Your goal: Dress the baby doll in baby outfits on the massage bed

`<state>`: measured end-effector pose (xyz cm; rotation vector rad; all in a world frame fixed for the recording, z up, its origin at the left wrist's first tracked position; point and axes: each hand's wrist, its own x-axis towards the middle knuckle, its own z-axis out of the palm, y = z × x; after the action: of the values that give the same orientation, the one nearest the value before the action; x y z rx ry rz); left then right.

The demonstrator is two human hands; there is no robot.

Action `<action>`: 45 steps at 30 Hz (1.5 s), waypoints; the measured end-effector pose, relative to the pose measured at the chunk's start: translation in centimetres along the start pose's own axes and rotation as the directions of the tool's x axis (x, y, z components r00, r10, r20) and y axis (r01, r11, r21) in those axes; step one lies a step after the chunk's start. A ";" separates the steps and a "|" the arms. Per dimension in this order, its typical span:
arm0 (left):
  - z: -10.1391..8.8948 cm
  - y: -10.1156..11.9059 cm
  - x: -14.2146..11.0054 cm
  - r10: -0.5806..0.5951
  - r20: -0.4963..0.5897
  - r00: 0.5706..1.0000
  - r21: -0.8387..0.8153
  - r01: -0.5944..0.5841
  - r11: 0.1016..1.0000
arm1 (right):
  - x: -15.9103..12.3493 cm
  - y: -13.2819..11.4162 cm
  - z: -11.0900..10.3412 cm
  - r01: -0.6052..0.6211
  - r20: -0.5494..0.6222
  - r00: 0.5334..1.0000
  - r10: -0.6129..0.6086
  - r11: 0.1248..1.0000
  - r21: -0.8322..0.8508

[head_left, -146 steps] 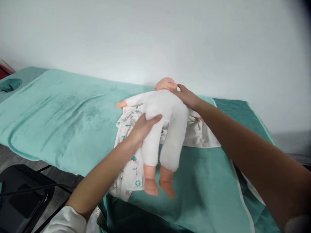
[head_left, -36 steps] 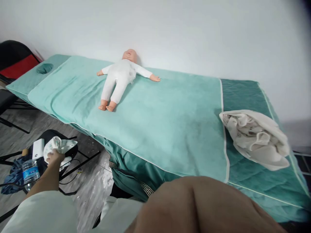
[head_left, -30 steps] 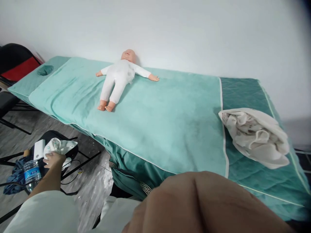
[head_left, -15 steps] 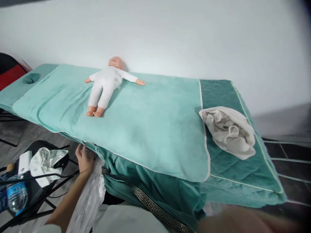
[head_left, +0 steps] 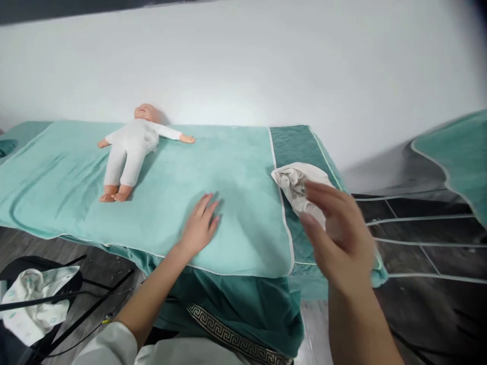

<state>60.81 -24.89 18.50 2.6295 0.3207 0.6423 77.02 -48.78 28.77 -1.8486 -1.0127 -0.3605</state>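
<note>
A baby doll (head_left: 131,147) in a white suit lies on its back on the teal towel (head_left: 57,177) that covers the massage bed, arms spread, head toward the wall. My left hand (head_left: 200,225) lies flat on the towel near its front edge, fingers stretched out and open. My right hand (head_left: 338,233) hovers in the air in front of a crumpled cream cloth (head_left: 292,182) at the bed's right end, fingers loosely curved apart, with nothing in them.
A patterned baby garment (head_left: 32,304) lies on a black chair (head_left: 11,268) at the lower left. The bed's dark green skirt (head_left: 236,314) with a key-pattern trim hangs below. Another teal-covered bed (head_left: 460,152) stands at the far right across dark floor.
My left hand let go of the patterned garment on the chair and came up onto the towel. My right hand rose toward the cream cloth. The view swung right.
</note>
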 end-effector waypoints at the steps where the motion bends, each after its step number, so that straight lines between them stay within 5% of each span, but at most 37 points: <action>1: 0.9 0.0 1.9 -0.008 0.061 0.998 0.013 0.008 1.000 | 0.9 1.8 0.5 -0.031 0.014 0.999 0.033 0.992 -0.124; 4: 3.1 -0.2 6.8 0.002 0.206 0.979 0.041 -0.010 0.999 | 2.4 7.9 1.9 -0.260 0.005 0.952 0.306 0.816 -0.517; 6: 4.3 -0.4 9.1 0.022 0.245 0.969 0.004 -0.024 1.000 | 2.8 11.4 2.4 -0.386 -0.021 0.884 0.467 0.704 -0.597; 10: 5.5 -1.1 11.9 -0.006 0.186 0.982 -0.212 0.046 0.976 | 3.5 14.5 2.5 -0.439 -0.042 0.881 0.472 0.780 -0.446; 13: 5.6 -1.7 12.4 -0.117 0.163 0.980 -0.538 0.188 0.822 | 4.5 13.3 2.7 -0.398 -0.031 0.917 0.398 0.907 -0.140; 17: 5.0 -2.4 12.0 -0.212 0.154 0.965 -0.882 0.231 0.411 | 6.4 9.1 5.0 -0.254 0.144 0.962 0.231 0.953 0.167; 22: 4.5 -2.7 11.8 -0.375 0.181 0.909 -0.977 0.211 0.042 | 7.7 5.6 10.3 0.081 0.109 0.991 -0.075 0.995 -0.053; 24: 4.4 -2.6 11.9 -0.435 0.162 0.886 -0.985 0.169 -0.023 | 7.3 5.4 12.3 0.125 0.220 0.970 -0.102 0.988 -0.094; 27: 4.3 -2.6 11.9 -0.452 0.131 0.882 -0.991 0.126 -0.043 | 6.3 5.9 14.6 0.028 0.370 0.929 0.017 0.993 -0.116; 31: 4.0 -2.7 11.9 -0.400 0.210 0.892 -0.978 0.186 -0.099 | 5.7 6.2 15.9 -0.088 0.372 0.919 0.126 0.989 -0.119; 35: 3.9 -3.3 12.1 -0.483 0.200 0.852 -0.976 0.130 -0.174 | 5.8 5.8 15.4 -0.141 0.362 0.927 0.104 0.987 0.078; 38: 3.9 -3.9 12.3 -0.569 0.154 0.808 -0.979 0.046 -0.201 | 5.5 5.5 13.9 -0.268 0.252 0.944 0.214 0.942 0.202; 45: 4.3 -4.8 12.1 -0.617 0.133 0.776 -0.973 -0.017 -0.231 | 4.8 4.8 6.8 -0.350 -0.094 0.894 0.439 0.813 0.465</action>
<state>72.78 -18.29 17.63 0.6676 0.3861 0.7746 82.44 -41.59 25.54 -1.5213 -0.4926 -0.0483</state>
